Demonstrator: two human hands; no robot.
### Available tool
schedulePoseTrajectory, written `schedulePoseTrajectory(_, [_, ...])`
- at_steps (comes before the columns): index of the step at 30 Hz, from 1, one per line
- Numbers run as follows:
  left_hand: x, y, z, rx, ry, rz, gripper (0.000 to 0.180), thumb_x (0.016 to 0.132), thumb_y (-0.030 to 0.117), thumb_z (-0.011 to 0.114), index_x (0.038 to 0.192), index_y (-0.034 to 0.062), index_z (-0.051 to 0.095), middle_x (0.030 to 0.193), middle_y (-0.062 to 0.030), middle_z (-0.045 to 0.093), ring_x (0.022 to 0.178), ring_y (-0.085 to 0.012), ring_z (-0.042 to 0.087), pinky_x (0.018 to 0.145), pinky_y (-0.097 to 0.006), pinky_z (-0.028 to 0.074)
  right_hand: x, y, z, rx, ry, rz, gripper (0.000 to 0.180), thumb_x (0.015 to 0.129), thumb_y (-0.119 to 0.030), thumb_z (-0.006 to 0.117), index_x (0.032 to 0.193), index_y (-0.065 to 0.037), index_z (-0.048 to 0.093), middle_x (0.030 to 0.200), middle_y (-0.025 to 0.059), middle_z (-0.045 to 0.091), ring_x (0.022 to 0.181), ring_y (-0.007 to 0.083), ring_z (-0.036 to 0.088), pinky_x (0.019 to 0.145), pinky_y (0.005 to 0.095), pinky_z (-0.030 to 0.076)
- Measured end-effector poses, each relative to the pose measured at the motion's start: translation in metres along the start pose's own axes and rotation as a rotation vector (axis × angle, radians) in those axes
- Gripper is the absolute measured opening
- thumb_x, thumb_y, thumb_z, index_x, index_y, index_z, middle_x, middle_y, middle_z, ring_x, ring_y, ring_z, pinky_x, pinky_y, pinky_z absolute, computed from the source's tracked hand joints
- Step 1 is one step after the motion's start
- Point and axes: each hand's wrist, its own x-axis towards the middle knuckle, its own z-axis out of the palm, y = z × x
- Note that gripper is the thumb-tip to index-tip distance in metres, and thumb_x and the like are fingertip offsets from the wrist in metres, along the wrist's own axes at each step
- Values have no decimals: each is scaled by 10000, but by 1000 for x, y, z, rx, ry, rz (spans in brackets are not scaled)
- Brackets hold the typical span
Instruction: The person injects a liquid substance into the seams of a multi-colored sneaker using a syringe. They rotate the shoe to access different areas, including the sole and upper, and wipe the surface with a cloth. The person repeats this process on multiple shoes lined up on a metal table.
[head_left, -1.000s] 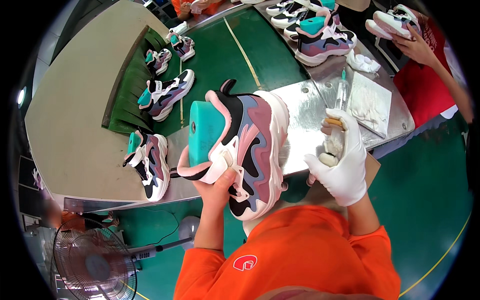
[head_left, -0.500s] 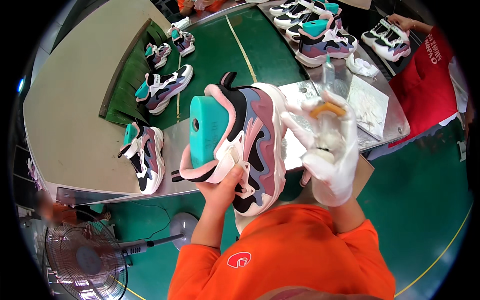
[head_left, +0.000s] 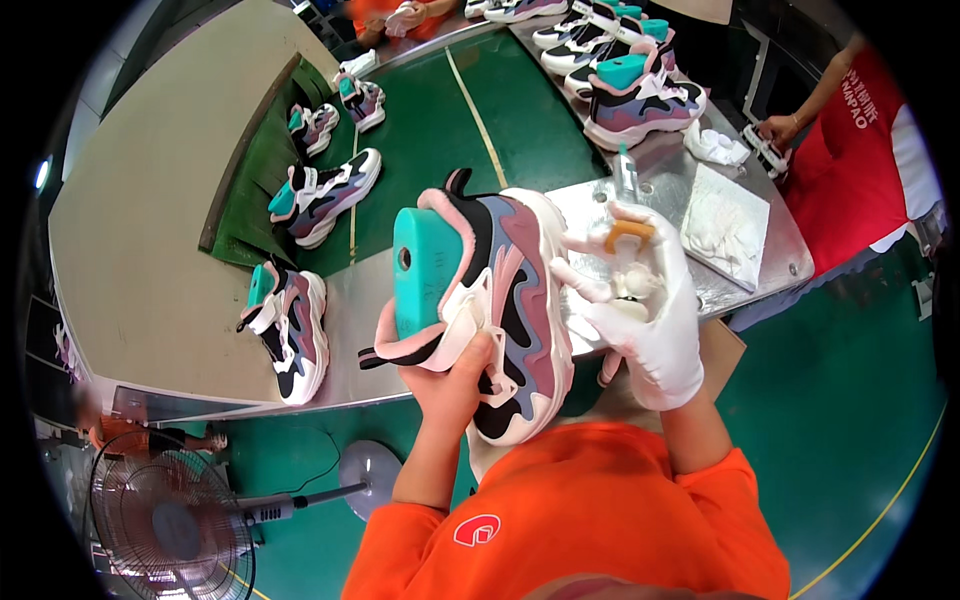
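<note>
My bare left hand (head_left: 450, 385) grips a sneaker (head_left: 520, 310) by its strap side, with the thumb pressed on the pale strap. The shoe is pink, mauve, grey and black with a thick white sole, tilted up on its toe. A teal shoe last (head_left: 425, 270) fills its opening. Close to the sole is my right hand (head_left: 660, 330), in a white glove and curled around a syringe (head_left: 626, 178). The syringe has a clear barrel, a teal tip pointing away from me and an orange finger flange. Its plunger lies in the palm, partly hidden by the fingers.
Similar sneakers stand on the green belt (head_left: 420, 150) and the left table edge. Several more crowd the metal table at the back right, beside a white pad (head_left: 725, 225) and a crumpled cloth (head_left: 717, 146). A co-worker in a red apron (head_left: 850, 170) stands right. A fan (head_left: 175, 525) is lower left.
The sneaker has shifted slightly down, and my right hand has come a little nearer its sole with the syringe. The co-worker at right has lowered a shoe.
</note>
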Motion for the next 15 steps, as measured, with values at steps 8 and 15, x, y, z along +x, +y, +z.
schedulePoseTrajectory(8, [28, -21, -13, -8, -95, -129, 651, 759, 157, 749, 1273, -40, 401, 1346, -132, 438, 1117, -182, 536, 921, -330, 473, -3, -11, -44, -282, 178, -194, 796, 669, 111, 699, 1384, -78, 405, 1181, 81, 496, 1056, 187, 557, 905, 339, 525])
schedulePoseTrajectory(15, [43, -8, 9, -62, -217, -247, 468, 810, 222, 721, 1153, -34, 532, 978, -75, 627, 874, -143, 602, 781, -295, 486, -7, -9, -73, -510, 234, -135, 704, 676, 50, 755, 1307, -74, 469, 1152, 76, 514, 975, 149, 563, 836, 289, 519])
